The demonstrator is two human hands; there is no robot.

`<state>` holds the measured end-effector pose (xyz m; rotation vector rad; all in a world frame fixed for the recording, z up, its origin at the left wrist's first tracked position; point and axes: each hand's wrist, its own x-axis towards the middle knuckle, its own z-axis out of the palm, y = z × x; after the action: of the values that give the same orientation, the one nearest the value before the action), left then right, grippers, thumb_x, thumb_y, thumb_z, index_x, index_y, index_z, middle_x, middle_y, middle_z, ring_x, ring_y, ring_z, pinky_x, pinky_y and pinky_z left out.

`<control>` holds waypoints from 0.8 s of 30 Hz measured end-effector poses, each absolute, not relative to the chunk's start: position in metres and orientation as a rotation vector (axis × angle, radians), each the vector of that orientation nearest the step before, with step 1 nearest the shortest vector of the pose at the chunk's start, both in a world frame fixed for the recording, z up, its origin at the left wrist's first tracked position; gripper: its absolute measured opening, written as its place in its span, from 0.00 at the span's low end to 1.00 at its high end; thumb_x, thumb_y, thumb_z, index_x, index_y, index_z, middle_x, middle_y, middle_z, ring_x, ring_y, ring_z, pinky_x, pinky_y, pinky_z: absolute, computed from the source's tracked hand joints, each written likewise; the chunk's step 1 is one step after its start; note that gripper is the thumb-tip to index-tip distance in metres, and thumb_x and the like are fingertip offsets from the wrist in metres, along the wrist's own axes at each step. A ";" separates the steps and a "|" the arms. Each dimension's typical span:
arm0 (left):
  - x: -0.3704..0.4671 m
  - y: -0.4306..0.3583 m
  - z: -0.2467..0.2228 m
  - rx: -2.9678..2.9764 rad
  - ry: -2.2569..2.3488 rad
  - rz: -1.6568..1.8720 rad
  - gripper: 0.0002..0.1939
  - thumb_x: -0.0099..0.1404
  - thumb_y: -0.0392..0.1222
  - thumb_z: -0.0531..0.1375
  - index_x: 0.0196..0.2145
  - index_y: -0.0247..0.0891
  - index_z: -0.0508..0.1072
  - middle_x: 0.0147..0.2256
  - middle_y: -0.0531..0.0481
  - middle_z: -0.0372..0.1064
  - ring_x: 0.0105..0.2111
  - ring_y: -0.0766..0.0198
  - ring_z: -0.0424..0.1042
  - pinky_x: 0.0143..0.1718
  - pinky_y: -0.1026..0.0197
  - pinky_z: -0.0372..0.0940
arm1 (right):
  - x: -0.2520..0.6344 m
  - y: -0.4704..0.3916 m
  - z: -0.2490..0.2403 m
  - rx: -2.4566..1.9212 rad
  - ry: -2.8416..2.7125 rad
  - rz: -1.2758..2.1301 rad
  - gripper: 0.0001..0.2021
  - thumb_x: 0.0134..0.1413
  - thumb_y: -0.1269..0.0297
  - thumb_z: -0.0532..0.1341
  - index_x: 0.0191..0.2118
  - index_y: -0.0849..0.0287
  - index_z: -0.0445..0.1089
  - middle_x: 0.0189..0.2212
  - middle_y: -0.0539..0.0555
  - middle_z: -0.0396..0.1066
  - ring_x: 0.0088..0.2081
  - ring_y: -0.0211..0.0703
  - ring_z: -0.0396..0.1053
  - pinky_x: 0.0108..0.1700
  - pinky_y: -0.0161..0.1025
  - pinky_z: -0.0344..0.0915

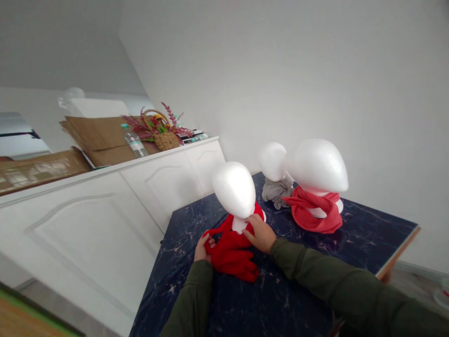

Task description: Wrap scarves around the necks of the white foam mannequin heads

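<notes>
A bright red scarf (pixel 234 255) lies around the neck of a white foam mannequin head (pixel 234 187) on the dark table, its loose part bunched in front. At the left edge of the cloth, my left hand (pixel 204 247) has its fingers closed on the scarf. My right hand (pixel 260 234) pinches the same scarf close to the neck on the right side. Two more foam heads stand behind: one (pixel 321 164) wears a coral scarf (pixel 315 213), the other (pixel 272 160) a grey scarf (pixel 278 192).
The dark blue marbled table (pixel 280 290) ends at a wooden edge on the right. Along the left runs a white cabinet (pixel 87 220), bearing cardboard boxes (pixel 101 135), a plastic bottle (pixel 135 142) and a flower basket (pixel 166 140). A grey wall (pixel 280 70) rises behind.
</notes>
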<state>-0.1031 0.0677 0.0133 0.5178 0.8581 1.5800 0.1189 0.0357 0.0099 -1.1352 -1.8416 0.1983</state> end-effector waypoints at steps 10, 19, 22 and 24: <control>-0.116 0.074 0.011 0.512 0.917 1.711 0.05 0.49 0.27 0.57 0.25 0.33 0.67 0.23 0.55 0.65 0.17 0.76 0.61 0.15 0.73 0.54 | 0.108 0.027 0.010 -1.306 -2.431 0.282 0.22 0.52 0.54 0.60 0.49 0.63 0.70 0.44 0.63 0.71 0.46 0.55 0.69 0.48 0.45 0.63; -0.145 0.081 0.008 0.473 0.994 1.818 0.11 0.52 0.24 0.54 0.30 0.36 0.67 0.24 0.54 0.65 0.20 0.73 0.65 0.21 0.71 0.62 | 0.213 0.041 0.028 -1.648 -2.112 0.286 0.10 0.46 0.72 0.59 0.37 0.63 0.72 0.35 0.56 0.74 0.38 0.44 0.70 0.39 0.34 0.62; -0.146 0.085 0.006 0.499 1.045 1.823 0.11 0.51 0.23 0.54 0.30 0.36 0.66 0.23 0.54 0.64 0.21 0.72 0.66 0.23 0.70 0.63 | 0.239 0.048 0.022 -1.834 -1.890 0.231 0.18 0.51 0.72 0.55 0.49 0.69 0.66 0.44 0.63 0.71 0.44 0.47 0.69 0.45 0.37 0.61; -0.145 0.087 0.004 0.524 1.092 1.840 0.12 0.50 0.22 0.54 0.30 0.36 0.65 0.23 0.54 0.64 0.21 0.71 0.66 0.23 0.69 0.63 | 0.245 0.051 0.018 -1.893 -1.840 0.242 0.21 0.51 0.68 0.58 0.52 0.69 0.64 0.46 0.64 0.70 0.46 0.48 0.69 0.46 0.37 0.61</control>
<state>-0.1453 0.0873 0.0037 0.5242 1.0917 1.8401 0.2454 0.0506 0.0183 -1.8934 -1.8399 0.2425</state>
